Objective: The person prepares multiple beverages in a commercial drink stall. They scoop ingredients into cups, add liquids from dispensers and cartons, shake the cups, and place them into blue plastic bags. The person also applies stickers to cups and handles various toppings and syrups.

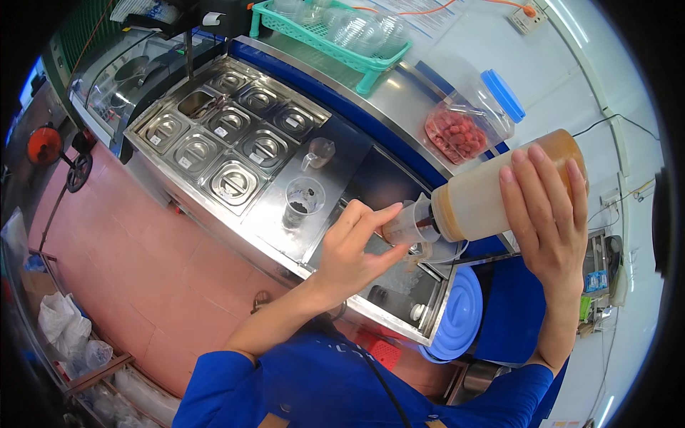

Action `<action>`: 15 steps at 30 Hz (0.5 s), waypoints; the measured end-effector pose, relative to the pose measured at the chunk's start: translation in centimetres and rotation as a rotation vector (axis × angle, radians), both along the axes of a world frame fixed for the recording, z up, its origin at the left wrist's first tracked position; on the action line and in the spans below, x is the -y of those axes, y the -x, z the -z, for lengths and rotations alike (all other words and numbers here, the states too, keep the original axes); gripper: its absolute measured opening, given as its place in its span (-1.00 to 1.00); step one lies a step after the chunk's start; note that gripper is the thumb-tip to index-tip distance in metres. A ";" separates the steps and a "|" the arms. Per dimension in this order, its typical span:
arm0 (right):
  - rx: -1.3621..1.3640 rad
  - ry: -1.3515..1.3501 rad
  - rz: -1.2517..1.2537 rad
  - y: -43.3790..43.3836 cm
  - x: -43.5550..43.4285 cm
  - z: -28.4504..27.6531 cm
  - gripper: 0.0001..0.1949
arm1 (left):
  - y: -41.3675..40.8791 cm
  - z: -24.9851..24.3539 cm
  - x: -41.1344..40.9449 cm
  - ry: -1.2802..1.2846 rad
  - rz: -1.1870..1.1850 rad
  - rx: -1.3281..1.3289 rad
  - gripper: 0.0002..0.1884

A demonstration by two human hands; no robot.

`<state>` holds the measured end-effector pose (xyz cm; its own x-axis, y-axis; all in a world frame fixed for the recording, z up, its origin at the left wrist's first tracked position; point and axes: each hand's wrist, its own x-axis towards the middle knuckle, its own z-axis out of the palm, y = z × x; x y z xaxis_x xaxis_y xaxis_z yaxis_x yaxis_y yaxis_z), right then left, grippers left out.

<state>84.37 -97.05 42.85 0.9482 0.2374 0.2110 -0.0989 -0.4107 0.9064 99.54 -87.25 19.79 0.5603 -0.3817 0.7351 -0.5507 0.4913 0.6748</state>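
Observation:
My left hand pinches a small translucent measuring cup between thumb and fingers. In my right hand is a large whitish plastic bottle, tipped over so that its dark spout reaches into the cup's mouth. Brown liquid shows inside the cup and at the bottle's raised end. On the steel counter stands a clear plastic cup with dark pieces at its bottom. Behind it sits a small clear measuring jug.
Several lidded steel pans fill the counter's left part. A jar of red pieces with a blue lid stands on the back ledge, beside a green basket of plastic lids. Below my forearms lies a sink, with a blue lidded bin at its right.

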 end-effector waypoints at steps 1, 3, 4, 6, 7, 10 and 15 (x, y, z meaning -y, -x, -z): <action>0.008 -0.015 -0.009 -0.3 -0.1 -0.1 -0.53 | -0.2 0.0 -0.1 0.008 -0.008 -0.003 -0.34; 0.021 -0.045 -0.019 -0.6 -0.3 -0.4 -0.50 | -0.3 -0.1 -0.3 0.020 -0.010 -0.012 -0.34; 0.019 -0.051 -0.010 -0.5 -0.5 -0.5 -0.49 | -0.3 -0.2 -0.4 0.026 -0.003 -0.018 -0.34; 0.021 -0.061 0.002 -0.4 -0.8 -0.6 -0.49 | -0.3 -0.3 -0.6 0.037 0.004 -0.032 -0.34; 0.024 -0.066 0.005 -0.3 -0.8 -0.6 -0.50 | -0.3 -0.3 -0.6 0.043 0.005 -0.039 -0.34; 0.031 -0.072 -0.006 -0.3 -0.9 -0.6 -0.54 | -0.3 -0.5 -0.5 0.049 -0.003 -0.040 -0.35; 0.034 -0.063 -0.040 -0.3 -0.3 -0.5 -0.63 | -0.4 -0.6 -0.4 0.055 -0.027 -0.017 -0.35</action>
<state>84.70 -96.70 43.38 0.9302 0.2601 0.2590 -0.1119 -0.4711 0.8749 99.98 -86.86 20.38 0.5826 -0.3255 0.7447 -0.5524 0.5135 0.6566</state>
